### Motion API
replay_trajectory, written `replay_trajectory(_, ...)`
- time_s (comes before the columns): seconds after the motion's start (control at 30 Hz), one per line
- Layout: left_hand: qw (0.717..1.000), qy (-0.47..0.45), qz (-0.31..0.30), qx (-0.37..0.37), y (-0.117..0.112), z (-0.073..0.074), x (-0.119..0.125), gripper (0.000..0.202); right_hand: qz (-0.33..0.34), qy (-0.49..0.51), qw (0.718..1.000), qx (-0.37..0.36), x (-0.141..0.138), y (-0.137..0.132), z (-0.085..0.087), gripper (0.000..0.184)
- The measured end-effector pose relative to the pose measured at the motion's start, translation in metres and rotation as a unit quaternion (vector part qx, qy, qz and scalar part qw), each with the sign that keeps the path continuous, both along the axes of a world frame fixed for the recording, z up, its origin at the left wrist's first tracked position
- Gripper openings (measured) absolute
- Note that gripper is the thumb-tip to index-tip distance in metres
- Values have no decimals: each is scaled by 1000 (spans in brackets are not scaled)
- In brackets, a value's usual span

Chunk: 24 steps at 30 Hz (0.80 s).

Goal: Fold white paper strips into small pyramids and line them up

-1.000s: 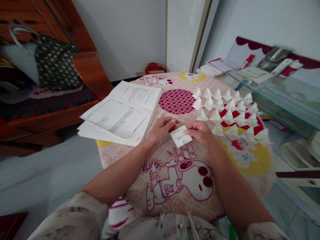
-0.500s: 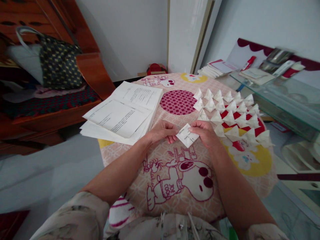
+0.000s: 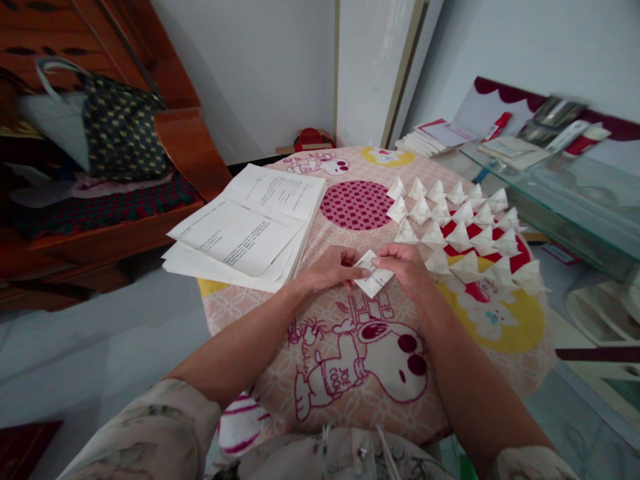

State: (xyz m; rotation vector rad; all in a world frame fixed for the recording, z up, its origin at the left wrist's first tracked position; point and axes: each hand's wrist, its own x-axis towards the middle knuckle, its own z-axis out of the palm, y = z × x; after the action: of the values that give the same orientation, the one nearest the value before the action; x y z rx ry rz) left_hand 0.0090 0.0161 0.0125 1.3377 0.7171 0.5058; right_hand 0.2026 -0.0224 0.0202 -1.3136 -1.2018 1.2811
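A small square of folded paper [image 3: 371, 283], printed with text, is held like a diamond above the tablecloth [image 3: 330, 313]. My left hand [image 3: 334, 267] pinches its left corner, thumb on top. My right hand [image 3: 404, 264] grips the upper right edge between thumb and fingers. Both hands are closed on the same piece, and parts of it are covered by the thumbs. Right of my hands stand several rows of pointed folded-paper pieces [image 3: 460, 237]. To the left lies a stack of printed sheets [image 3: 245, 227], its top sheets creased.
A glass shelf [image 3: 565, 193] at the right carries a metal bowl [image 3: 560, 110], a red marker [image 3: 497, 125] and papers. A wooden bench [image 3: 187, 150] with a patterned bag [image 3: 123, 127] stands at the left. A white column [image 3: 370, 67] rises behind the table.
My left thumb has come over the paper's left part and now presses on it. The right hand has shifted slightly left, closer to the left one.
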Motion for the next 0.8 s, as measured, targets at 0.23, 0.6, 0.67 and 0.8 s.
replay_trajectory(0.23,999,32,18,36,-5,-1,7,17,8,0,1000,21,-7,0,-8,17)
replay_trajectory(0.6,998,21,45,40,-10,1,8,16,19,-48,996,71,-13,-3,-4,19)
replay_trajectory(0.67,998,27,44,32,-9,1,7,18,31,-49,995,75,-11,-3,-4,20)
replay_trajectory(0.8,996,45,62,45,-7,3,4,16,36,-39,997,63,-7,-2,-4,22)
